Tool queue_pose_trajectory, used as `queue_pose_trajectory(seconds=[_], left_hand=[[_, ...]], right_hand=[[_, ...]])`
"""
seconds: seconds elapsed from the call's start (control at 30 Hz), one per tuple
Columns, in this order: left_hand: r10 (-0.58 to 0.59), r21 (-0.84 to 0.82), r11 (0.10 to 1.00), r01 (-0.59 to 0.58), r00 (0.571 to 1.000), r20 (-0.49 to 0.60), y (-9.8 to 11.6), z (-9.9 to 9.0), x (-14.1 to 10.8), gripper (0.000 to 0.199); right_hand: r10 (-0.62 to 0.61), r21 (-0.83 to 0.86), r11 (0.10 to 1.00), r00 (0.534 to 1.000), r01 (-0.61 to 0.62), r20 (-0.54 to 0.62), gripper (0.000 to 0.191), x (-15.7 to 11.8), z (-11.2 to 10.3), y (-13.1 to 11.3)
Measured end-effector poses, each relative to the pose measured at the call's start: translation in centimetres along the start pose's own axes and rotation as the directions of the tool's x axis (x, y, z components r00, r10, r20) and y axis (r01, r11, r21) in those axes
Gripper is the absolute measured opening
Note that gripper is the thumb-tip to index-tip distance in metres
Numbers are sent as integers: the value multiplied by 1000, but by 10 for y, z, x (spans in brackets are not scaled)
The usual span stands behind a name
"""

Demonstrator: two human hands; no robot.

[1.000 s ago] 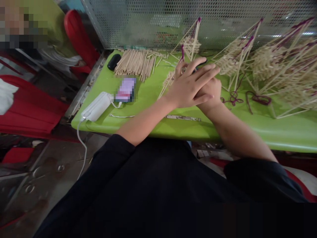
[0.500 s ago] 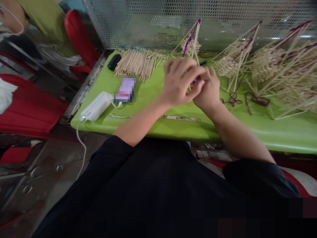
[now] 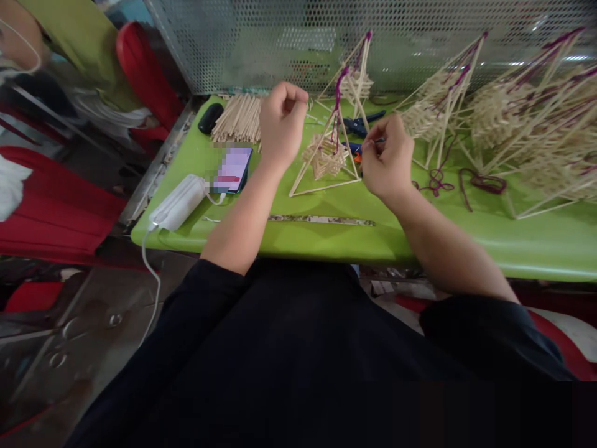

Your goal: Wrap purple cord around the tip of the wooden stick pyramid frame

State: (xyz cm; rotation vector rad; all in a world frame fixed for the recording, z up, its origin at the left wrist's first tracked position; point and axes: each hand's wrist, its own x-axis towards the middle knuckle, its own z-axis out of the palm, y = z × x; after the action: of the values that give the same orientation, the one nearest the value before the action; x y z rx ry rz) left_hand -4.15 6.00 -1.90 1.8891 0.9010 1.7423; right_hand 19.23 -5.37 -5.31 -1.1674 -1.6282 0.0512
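Observation:
Between my hands stands a pyramid-shaped frame of thin wooden sticks [image 3: 325, 188], with purple yarn [image 3: 338, 93] at its peak and a small woven-looking stick body hanging inside. My left hand [image 3: 282, 124] is raised to the left of the frame, thumb and fingers pinched together. What it pinches, if anything, is too small to see. On the frame's right, my right hand [image 3: 389, 158] is closed with curled fingers near the frame's lower corner. Its contents cannot be made out. Dark-handled pliers [image 3: 359, 124] and a blue and orange tool [image 3: 353, 148] lie beside it.
Several similar stick frames [image 3: 506, 115] crowd the right side, near dark red yarn [image 3: 482, 185]. A pile of loose sticks [image 3: 237, 119], a phone [image 3: 236, 169] and a white power bank [image 3: 180, 202] lie left. A thin strip [image 3: 326, 219] lies along the front. A perforated metal panel [image 3: 261, 50] stands behind.
My hands were together, hiding the near stick frame. They have parted: the left moved left and up, the right stayed near its place. The frame and pliers now show between them.

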Motion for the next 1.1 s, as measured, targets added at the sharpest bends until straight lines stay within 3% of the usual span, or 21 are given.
queue_pose_trajectory(seconds=[0.2, 0.33, 0.47, 0.7, 0.83, 1.1], left_hand=[[-6, 37, 999, -1, 981, 194, 18, 3, -19, 28], [-35, 124, 992, 1, 962, 272, 18, 9, -27, 44], [-11, 214, 976, -50, 961, 276, 2, 19, -28, 48], [49, 216, 972, -98, 974, 220, -16, 28, -26, 30], [88, 242, 959, -147, 967, 240, -13, 28, -27, 26], [47, 234, 966, -109, 965, 259, -1, 27, -29, 25]], right_hand=[[-17, -26, 1000, 999, 16, -38, 24, 1, 0, 3], [-27, -32, 999, 998, 25, -49, 18, 1, -1, -2], [23, -32, 999, 999, -24, -35, 18, 0, -2, -5], [78, -39, 996, 996, -80, -29, 27, 0, -4, -10], [74, -33, 997, 997, -75, -26, 24, 1, -5, -13], [77, -20, 997, 997, -78, -30, 22, 1, -4, -10]])
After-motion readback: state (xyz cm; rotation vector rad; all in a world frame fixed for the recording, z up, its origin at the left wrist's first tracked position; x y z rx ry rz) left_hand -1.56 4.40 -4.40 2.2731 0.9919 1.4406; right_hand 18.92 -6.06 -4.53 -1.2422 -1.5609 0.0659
